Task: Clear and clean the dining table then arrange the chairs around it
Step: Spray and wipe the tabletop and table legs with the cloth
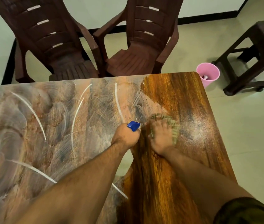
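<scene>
Pale floor tiles (249,126) on the far and right sides of the wooden desk (184,97), with open room along its right edge. Beyond the far edge, two dark brown plastic chairs side by side, the left chair (47,38) and the right chair (144,46), seats facing the desk, armrests almost touching, backs cut off at the top of the view. Just off the far right corner, a pink bin (208,70) on the floor, with something small and pale inside, too small to tell. Near the bin, further right, a dark stool (257,54), cut off by the frame, with a teal thing on top only partly seen. Whitish smeared streaks over the left and middle of the desk top; glossy bare wood grain on the right part. Left hand (125,136) curled round a spray bottle (133,125), only its blue head visible, where the streaks meet bare wood. Right hand (160,138) just beside it, flat with fingers spread, pressing a green cloth (175,131) onto the desk; both blurred, the cloth mostly hidden under the hand. Dark sleeve (247,210) at the lower right corner, cut off. Near edge and left end of the desk outside the view
</scene>
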